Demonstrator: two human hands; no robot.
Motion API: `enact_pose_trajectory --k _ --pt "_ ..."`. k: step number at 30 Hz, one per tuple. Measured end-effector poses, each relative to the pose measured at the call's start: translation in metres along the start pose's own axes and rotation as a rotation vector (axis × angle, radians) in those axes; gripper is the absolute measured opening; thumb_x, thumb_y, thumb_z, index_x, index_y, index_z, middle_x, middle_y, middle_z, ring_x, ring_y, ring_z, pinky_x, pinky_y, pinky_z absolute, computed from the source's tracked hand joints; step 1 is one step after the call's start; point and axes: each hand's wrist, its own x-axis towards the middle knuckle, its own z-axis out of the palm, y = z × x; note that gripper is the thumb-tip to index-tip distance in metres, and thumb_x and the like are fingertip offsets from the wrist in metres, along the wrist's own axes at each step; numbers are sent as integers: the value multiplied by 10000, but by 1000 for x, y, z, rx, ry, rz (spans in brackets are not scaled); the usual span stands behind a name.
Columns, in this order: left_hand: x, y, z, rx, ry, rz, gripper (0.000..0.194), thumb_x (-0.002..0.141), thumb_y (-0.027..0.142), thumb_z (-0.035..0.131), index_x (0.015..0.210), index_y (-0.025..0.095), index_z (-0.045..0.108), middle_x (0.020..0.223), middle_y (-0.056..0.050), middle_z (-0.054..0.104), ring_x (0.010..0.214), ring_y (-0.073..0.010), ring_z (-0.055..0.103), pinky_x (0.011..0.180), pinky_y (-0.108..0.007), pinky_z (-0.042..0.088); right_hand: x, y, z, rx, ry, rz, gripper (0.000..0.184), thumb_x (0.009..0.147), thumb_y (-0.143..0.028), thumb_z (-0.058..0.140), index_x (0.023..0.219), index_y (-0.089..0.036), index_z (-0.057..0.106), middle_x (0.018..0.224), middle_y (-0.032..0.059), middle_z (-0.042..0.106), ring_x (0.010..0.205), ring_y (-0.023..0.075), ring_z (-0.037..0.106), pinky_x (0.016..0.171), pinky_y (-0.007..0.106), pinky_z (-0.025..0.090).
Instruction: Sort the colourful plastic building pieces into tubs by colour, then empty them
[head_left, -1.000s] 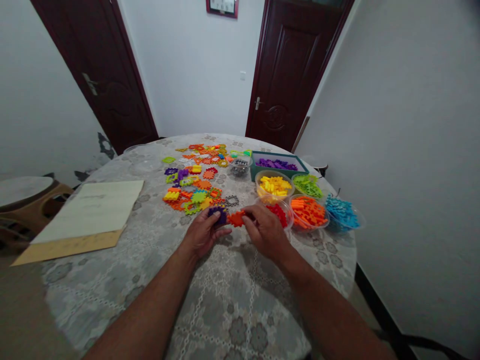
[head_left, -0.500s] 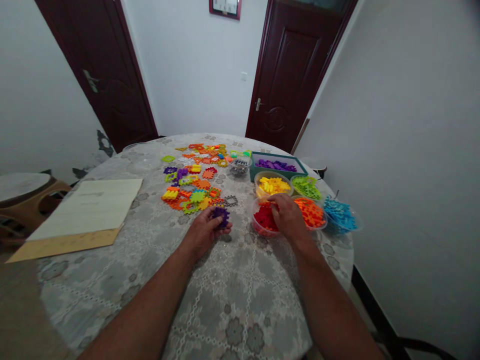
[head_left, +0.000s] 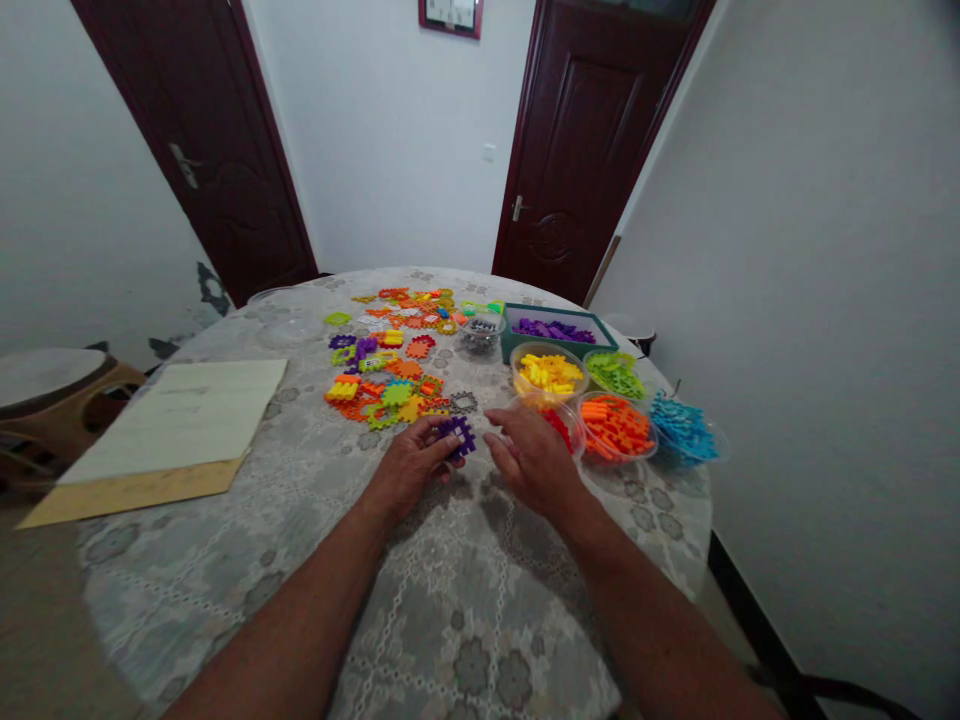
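A purple toothed building piece [head_left: 457, 438] is pinched between the thumb and fingers of my left hand [head_left: 411, 462], just above the table. To its right, a short gap away, is my right hand [head_left: 536, 455], its thumb and forefinger apart and nothing visible between them. Behind that hand, a clear tub of red pieces [head_left: 559, 425] is partly covered. A grey toothed ring [head_left: 463, 402] lies flat beyond my left hand. Left of it spreads a cluster of orange, yellow and green toothed pieces [head_left: 397, 393].
At the right stand tubs of yellow pieces [head_left: 550, 373], orange pieces [head_left: 616, 425], green pieces [head_left: 615, 373] and blue pieces [head_left: 684, 428]. A green box [head_left: 517, 350] holds purple pieces, beside a bowl of grey ones [head_left: 480, 332]. Paper sheets [head_left: 180, 410] lie at the left edge.
My right hand first held an orange-red toothed piece beside the purple one, moved right over the tubs, and is now back without that piece. The purple piece has turned in my left hand.
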Motion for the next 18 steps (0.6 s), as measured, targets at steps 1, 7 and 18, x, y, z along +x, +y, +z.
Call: enact_pose_trajectory --k 1,7,18 --pt "-1 0 0 14 -25 7 478 779 397 891 1160 181 699 914 -73 763 701 -196 734 510 -240 536 -1 -6 3 7 -35 -11 285 1045 -268 567 1301 -191 668 1162 128 745 1078 262 684 991 424 550" --pt "-3 7 2 60 -45 23 442 729 394 925 1093 206 760 886 -68 770 718 -211 712 539 -266 550 -3 -17 13 76 -83 5 361 1027 -215 556 1380 -200 623 1164 112 737 1061 237 678 989 403 552" --pt "-6 7 1 227 165 90 342 876 539 754 912 199 742 740 -45 704 625 -177 647 545 -258 499 29 4 -42 253 -226 283 309 901 -150 581 1164 -211 729 810 -8 748 692 148 658 668 256 499"
